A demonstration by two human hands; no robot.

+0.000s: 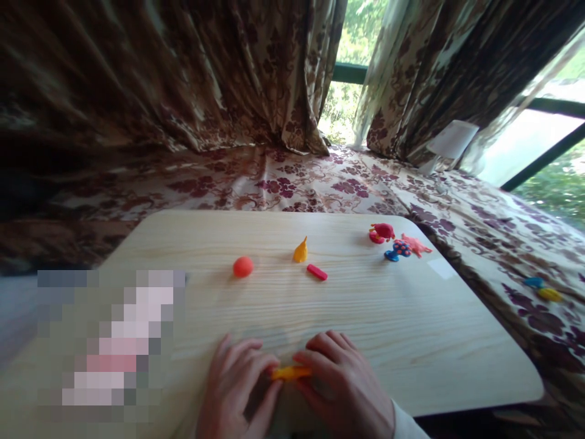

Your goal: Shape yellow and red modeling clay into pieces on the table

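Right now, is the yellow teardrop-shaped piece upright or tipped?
Upright: the yellow teardrop-shaped piece stands broad end down on the pale wooden table, tip pointing up.

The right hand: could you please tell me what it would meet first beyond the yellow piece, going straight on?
Most likely the left hand, across the yellow piece from the right hand; depth is unclear.

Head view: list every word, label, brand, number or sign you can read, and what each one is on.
None: no readable text anywhere in the picture.
Pale patch at the table's right edge: no print can be made out; whether it is a label, I cannot tell.
Pixelated area on the left: blocked out, so any text there is unreadable.
Yellow piece between the left hand and right hand: no lettering visible.
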